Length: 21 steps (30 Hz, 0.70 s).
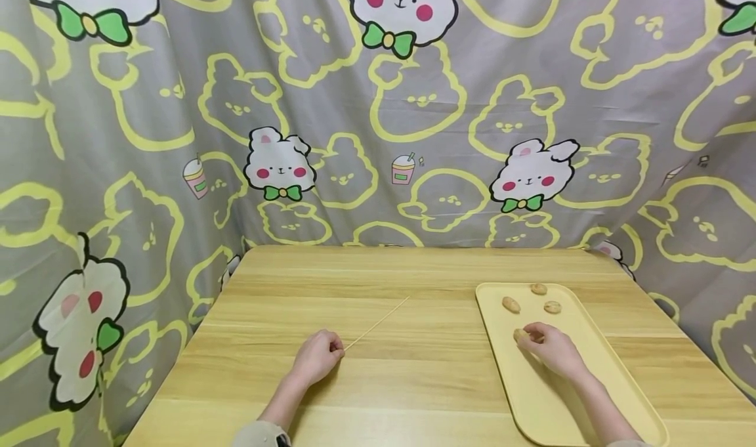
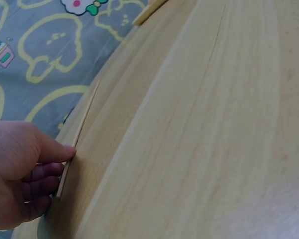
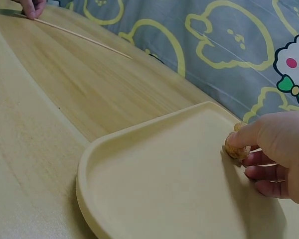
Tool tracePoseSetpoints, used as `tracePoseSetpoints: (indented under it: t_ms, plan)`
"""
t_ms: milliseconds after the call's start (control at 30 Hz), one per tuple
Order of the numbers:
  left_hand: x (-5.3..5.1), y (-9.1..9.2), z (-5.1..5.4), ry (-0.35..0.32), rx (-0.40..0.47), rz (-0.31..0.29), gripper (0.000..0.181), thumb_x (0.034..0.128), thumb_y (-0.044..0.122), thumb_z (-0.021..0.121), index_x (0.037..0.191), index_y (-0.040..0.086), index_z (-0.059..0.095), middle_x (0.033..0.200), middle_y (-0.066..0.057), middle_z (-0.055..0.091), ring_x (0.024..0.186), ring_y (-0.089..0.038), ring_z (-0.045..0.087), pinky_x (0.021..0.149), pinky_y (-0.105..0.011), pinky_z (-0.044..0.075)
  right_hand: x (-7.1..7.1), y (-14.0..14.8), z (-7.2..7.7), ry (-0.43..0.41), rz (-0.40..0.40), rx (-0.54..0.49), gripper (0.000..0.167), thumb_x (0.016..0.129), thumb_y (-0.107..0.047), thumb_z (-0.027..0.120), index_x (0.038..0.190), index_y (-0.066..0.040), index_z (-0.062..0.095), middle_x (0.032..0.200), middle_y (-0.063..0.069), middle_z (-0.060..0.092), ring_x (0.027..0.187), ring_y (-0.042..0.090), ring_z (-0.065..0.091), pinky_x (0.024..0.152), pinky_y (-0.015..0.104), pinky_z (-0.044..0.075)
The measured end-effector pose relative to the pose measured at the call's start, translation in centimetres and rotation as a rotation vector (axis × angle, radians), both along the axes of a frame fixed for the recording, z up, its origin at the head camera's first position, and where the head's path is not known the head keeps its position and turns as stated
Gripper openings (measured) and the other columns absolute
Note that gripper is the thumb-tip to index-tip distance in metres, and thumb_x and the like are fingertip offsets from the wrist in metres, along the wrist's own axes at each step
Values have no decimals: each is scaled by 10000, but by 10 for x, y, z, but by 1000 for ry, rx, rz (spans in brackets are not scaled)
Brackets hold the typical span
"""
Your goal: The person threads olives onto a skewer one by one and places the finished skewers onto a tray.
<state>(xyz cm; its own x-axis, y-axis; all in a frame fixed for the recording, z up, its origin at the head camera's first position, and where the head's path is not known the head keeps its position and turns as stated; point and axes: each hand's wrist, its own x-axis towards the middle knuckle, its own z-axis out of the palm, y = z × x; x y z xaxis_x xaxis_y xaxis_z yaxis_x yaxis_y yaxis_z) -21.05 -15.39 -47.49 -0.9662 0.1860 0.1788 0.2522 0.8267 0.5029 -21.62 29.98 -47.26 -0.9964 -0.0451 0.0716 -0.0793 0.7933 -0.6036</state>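
Note:
A thin wooden skewer is pinched near one end between the thumb and fingers of my left hand. It slants up and to the right over the table in the head view; the left wrist view shows the skewer running past the thumb. Over the yellow tray, my right hand pinches a browned, lumpy food ball between thumb and fingers. Farther up the tray lie three similar browned food pieces: one on the left, one on the right and one at the back.
The tray has a low raised rim and stands on the right half of a wood-grain table. A grey curtain printed with bears and rabbits hangs behind the table's back edge and along both sides.

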Motion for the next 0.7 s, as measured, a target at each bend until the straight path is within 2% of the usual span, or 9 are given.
tracePoseSetpoints:
  t_ms: [167,333,500,700]
  plan:
    - [0,0,0,-10,-1,19,115,795,77,662,701,111,605,730,25,522,681,-132,474,609,-310,403,1,0,0,-3,5,-7,456,902,-345,589,1105,63,583,919,85,627,871,286,598,664,367,477]
    - [0,0,0,-26,-18,33,138,813,81,639,691,116,585,732,17,525,679,-139,482,603,-321,410,2,2,0,1,25,-13,464,910,-322,583,1119,91,562,944,116,618,872,294,590,689,417,488]
    - [0,0,0,-29,-24,25,135,821,78,639,703,106,581,732,16,503,669,-134,460,589,-307,398,3,2,0,0,34,-31,469,917,-322,574,1130,96,554,954,122,612,879,293,583,692,415,490]
    - [1,-1,0,-30,1,3,115,786,77,685,716,106,599,730,21,490,675,-120,444,587,-283,376,4,2,0,7,25,-35,453,918,-331,570,1120,74,572,935,104,617,869,273,585,675,383,484]
